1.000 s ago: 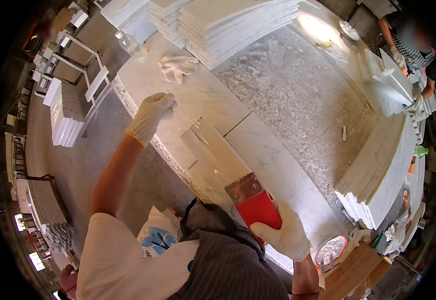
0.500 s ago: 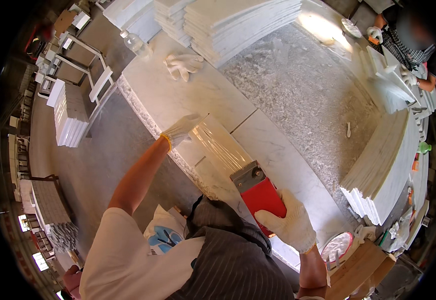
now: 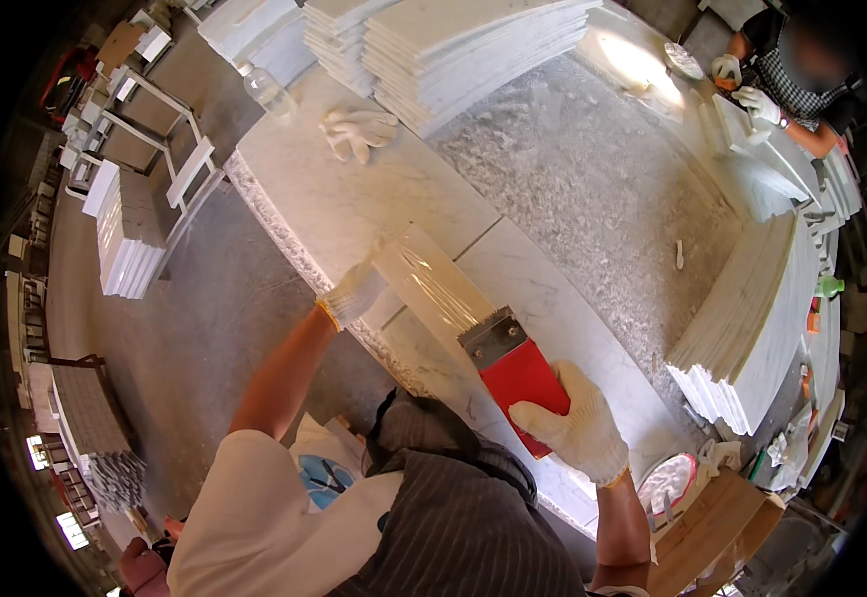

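Note:
My right hand [image 3: 584, 426], in a white knitted glove, is wrapped round a red tape dispenser [image 3: 525, 386] with a dark toothed metal front. From it a strip of clear packing tape [image 3: 435, 285] runs taut, with lengthwise wrinkles, up and left. At the strip's far end is my left hand [image 3: 356, 289], gloved too, its fingers closed at the tape's edge; they are slightly blurred. The strip lies over or just above a pale marble slab top [image 3: 403, 184]; whether it touches the stone I cannot tell.
A spare glove [image 3: 358, 132] and a clear bottle [image 3: 266, 92] are on the far part of the slab top. Marble stacks stand behind [image 3: 453, 50] and at right [image 3: 752, 318]. Across the rough dusty bed [image 3: 592, 179], a co-worker's gloved hand [image 3: 758, 103] is near slabs.
The view has shifted slightly. My hands still hold the tape stretched between them, with the left hand a little nearer me. The co-worker's one hand has risen away from the slabs.

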The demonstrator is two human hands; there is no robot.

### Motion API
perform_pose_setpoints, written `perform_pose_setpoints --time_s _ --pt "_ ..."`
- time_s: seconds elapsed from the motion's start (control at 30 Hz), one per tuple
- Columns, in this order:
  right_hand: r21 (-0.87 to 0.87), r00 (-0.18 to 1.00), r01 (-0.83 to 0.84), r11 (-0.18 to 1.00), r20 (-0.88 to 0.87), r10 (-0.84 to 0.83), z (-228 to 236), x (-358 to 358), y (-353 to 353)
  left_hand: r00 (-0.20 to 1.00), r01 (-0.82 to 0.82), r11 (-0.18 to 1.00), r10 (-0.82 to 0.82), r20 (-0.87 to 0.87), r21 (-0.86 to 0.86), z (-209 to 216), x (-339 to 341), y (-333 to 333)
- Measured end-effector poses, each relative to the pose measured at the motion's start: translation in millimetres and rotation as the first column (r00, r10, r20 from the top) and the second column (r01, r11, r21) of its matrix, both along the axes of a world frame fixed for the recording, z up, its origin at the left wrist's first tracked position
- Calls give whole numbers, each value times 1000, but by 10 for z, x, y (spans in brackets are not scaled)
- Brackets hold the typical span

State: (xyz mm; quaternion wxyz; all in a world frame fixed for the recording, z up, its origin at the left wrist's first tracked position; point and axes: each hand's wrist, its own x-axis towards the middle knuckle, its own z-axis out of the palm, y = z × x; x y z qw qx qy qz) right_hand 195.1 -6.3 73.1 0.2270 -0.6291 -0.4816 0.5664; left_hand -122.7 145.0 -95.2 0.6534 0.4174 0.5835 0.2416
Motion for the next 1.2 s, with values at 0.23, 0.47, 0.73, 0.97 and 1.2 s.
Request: perform_pose_setpoints --time_s 0.23,0.47,0.73,0.97,1.2 --pt "-34 993 -91 995 74 94 33 17 11 936 307 889 -217 -278 339 668 -336 246" --pt "3 992 -103 995 79 103 18 36 -17 212 971 -86 -104 -972 222 1463 401 207" --pt "-11 980 -152 988 125 152 80 2 8 162 951 -245 -124 -979 188 1146 531 335" --pt "-68 980 -163 984 101 169 57 383 -370 66 970 -232 -51 -996 76 1168 630 235" --pt "-300 968 -92 950 197 156 309 963 -1046 116 933 -309 -229 -966 186 1191 1226 -318"
